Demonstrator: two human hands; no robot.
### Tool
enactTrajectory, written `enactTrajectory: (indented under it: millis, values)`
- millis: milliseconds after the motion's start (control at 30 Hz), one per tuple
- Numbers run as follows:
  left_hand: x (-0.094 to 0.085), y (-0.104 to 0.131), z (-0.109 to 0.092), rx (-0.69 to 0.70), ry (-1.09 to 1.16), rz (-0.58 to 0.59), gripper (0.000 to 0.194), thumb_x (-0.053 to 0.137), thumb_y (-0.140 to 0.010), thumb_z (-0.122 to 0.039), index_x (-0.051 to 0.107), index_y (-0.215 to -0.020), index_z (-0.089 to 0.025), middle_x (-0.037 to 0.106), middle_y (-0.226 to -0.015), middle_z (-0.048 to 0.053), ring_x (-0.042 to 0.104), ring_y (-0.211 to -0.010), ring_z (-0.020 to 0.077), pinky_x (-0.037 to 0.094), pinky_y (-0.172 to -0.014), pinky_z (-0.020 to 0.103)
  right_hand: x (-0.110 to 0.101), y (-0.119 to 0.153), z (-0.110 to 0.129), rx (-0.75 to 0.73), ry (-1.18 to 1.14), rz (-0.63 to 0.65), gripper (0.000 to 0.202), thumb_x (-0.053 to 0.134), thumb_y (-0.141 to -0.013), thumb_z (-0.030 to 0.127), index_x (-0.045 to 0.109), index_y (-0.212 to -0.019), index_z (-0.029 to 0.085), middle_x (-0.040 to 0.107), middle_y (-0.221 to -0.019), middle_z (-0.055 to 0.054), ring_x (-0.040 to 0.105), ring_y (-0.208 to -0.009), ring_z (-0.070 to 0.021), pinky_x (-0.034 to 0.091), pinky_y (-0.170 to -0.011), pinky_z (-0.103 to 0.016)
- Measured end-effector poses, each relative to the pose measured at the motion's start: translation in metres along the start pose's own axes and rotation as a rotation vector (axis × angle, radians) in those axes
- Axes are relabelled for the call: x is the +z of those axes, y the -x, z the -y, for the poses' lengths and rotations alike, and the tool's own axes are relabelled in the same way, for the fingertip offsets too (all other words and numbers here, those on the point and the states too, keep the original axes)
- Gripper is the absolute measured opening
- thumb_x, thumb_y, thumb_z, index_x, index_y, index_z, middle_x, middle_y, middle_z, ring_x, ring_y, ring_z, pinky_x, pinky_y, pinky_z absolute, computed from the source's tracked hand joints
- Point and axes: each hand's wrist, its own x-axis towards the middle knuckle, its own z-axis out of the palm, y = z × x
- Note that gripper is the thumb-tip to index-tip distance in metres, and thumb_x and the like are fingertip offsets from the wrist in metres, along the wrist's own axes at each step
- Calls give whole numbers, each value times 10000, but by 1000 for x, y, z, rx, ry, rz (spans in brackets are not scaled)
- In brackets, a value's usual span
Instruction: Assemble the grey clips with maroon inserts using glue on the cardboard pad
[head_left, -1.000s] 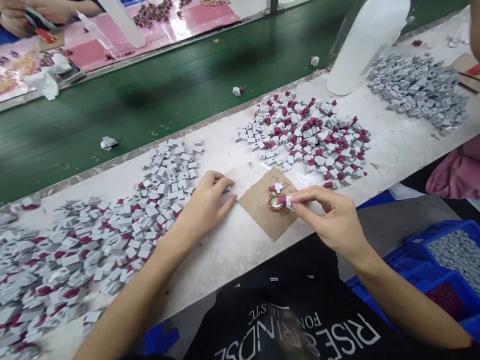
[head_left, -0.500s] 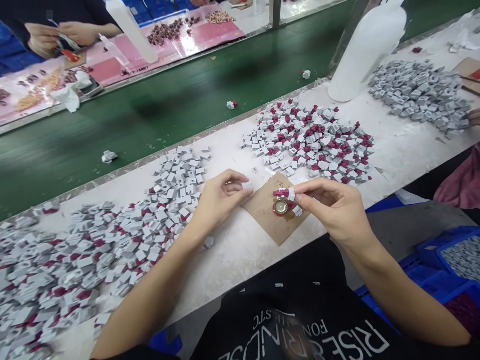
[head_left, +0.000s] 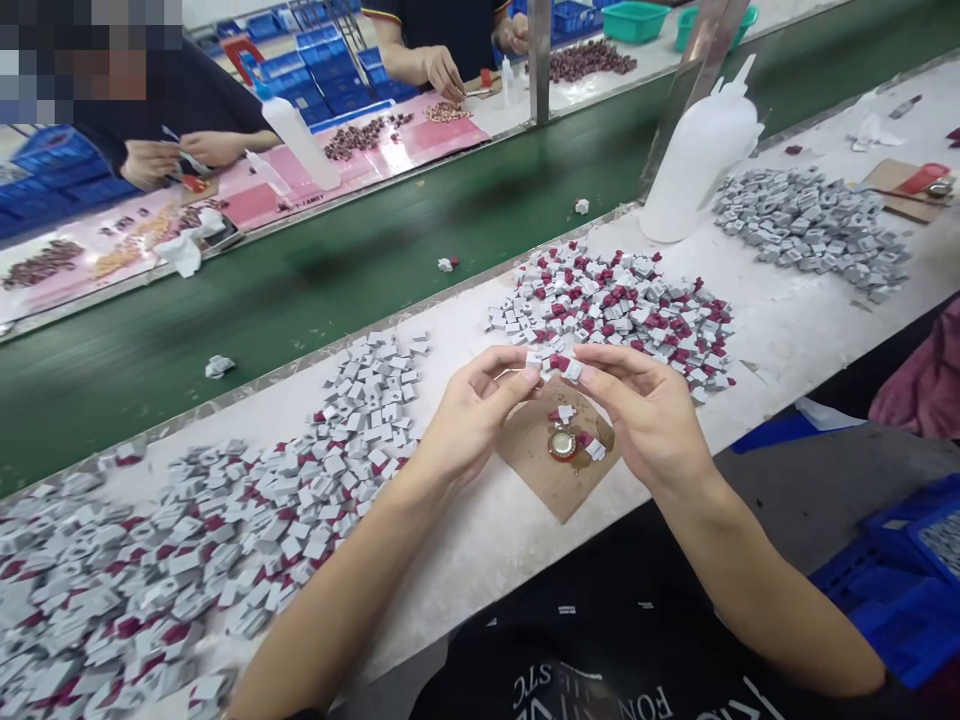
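My left hand (head_left: 480,405) pinches a small pale grey plastic block (head_left: 533,362) between thumb and fingers. Facing it, my right hand (head_left: 637,400) grips a maroon-and-white plastic piece (head_left: 565,367) at its white end. The two parts are close together; whether they touch I cannot tell. Below them lies a brown cardboard square (head_left: 559,490) with a wet stain. On it sits a small round cap (head_left: 562,443) with liquid inside, and beside it are two maroon-and-white pieces, one behind (head_left: 564,413) and one to the right (head_left: 594,449).
Loose grey and maroon blocks (head_left: 300,510) spread on the left; a heap of joined pieces (head_left: 622,300) lies behind my hands. A white bottle (head_left: 697,170) stands beside a grey heap (head_left: 810,225). Beyond runs a green conveyor (head_left: 337,270), with co-workers' hands (head_left: 214,148) across it.
My right hand has moved up and left with a maroon-and-white piece, and my left hand has moved right to meet it. One piece now lies behind the cap. The view has tilted up.
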Motion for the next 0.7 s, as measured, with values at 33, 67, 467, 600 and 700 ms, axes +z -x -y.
enactTrajectory:
  millis: [33,67,467,600,700]
  values:
    - [0,0,0,10,-10,5,353,1044,-850,-414,862,-1065,-200,827,-1001,31,762,-888,147,648,-927,286,0,-1,0,-2,-7,-1,222,1019,-833,387,944,-1027,310,912,-1118,-45,850,-1072,-269,721,-994,-453]
    - [0,0,1,18,-16,10,350,1042,-851,-413,871,-1074,-204,822,-1013,31,750,-886,144,642,-921,284,1,-1,0,-6,-16,-1,217,1022,-829,388,946,-1016,311,912,-1102,-43,851,-1067,-268,718,-999,-454]
    - [0,1,2,57,-91,33,354,1023,-864,-433,860,-1084,-210,840,-1021,65,794,-930,221,673,-946,389,4,-3,3,-57,130,52,105,945,-895,329,944,-992,288,902,-1030,-46,865,-973,-260,734,-901,-426]
    - [-2,4,-5,164,-288,-19,297,1001,-868,-437,863,-1029,-229,852,-1086,80,803,-1011,257,674,-1001,416,7,-4,10,-102,231,155,109,890,-913,246,946,-995,292,853,-964,-39,834,-894,-231,719,-815,-384]
    - [-11,5,-10,191,-351,-30,288,979,-877,-433,859,-1044,-231,850,-1079,83,806,-1000,261,680,-979,414,15,-11,11,-108,264,216,146,844,-936,245,946,-1032,283,848,-1008,-55,825,-927,-231,702,-796,-366]
